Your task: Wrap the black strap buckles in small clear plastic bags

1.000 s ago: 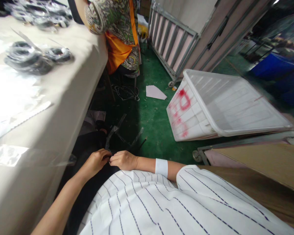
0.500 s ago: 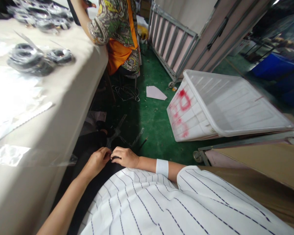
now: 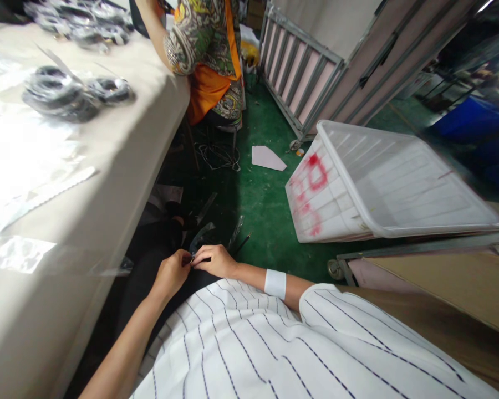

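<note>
Over my dark-trousered lap, my left hand (image 3: 172,277) and my right hand (image 3: 217,261) meet fingertip to fingertip. Both are closed in a pinch on a small dark piece with a bright spot, which looks like part of a black cable (image 3: 192,259); the fingers cover most of it. Beyond my right wrist, a thin black cable end (image 3: 244,243) with a metallic tip sticks out; its link to the held part is hidden. Just past the fingers lies crumpled clear plastic (image 3: 202,235). A white band circles my right forearm.
On the covered table (image 3: 120,183) at left lie bagged cable coils (image 3: 58,94), clear bags (image 3: 20,255) and a pile of more coils (image 3: 87,22). A co-worker in an orange apron (image 3: 208,91) sits ahead. At right stand a white bin (image 3: 328,188) and a metal-framed cart (image 3: 299,77).
The view has shifted slightly, so the table and co-worker appear further right. Both hands keep together; the right hand's fingers have shifted slightly, and the clear plastic beyond them has changed shape.
</note>
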A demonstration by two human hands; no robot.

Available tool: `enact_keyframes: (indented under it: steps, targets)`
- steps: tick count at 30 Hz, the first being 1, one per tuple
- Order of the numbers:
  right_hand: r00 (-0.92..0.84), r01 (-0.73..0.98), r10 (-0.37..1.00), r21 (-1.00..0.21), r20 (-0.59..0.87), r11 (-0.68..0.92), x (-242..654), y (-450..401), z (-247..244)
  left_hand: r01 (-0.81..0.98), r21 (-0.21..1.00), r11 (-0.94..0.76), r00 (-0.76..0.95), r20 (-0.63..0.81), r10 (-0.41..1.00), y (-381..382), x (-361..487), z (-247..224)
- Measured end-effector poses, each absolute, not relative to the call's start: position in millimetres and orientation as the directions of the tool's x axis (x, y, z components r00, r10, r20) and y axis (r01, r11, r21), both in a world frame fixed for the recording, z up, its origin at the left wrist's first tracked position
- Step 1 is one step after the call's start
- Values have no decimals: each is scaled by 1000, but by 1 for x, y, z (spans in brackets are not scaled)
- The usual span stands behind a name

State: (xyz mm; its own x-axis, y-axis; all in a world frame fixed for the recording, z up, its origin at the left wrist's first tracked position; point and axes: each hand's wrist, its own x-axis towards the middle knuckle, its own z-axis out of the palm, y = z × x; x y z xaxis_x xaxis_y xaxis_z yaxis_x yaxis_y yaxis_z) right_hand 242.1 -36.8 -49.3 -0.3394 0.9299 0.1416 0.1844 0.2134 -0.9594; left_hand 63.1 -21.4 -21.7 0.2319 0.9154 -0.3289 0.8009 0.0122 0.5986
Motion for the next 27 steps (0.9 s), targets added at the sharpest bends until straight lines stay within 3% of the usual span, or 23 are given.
enact_keyframes:
  steps: [11,15,20,27]
  targets:
    - [-191,49,963,-982,-190,-184,239,-38,-54,809,577,114,62,-276,959,-28,79,-6]
    - [-126,8,946,-954,-299,-300,238,-36,-56,767,632,108,51,-228,972,-32,81,-2]
    - [-170,-93,889,-891,-426,-445,237,-28,-51,694,712,108,17,-166,986,-41,79,0]
    - [-123,-303,870,-817,-478,-491,219,-31,-16,462,880,106,-115,-59,992,-41,75,15]
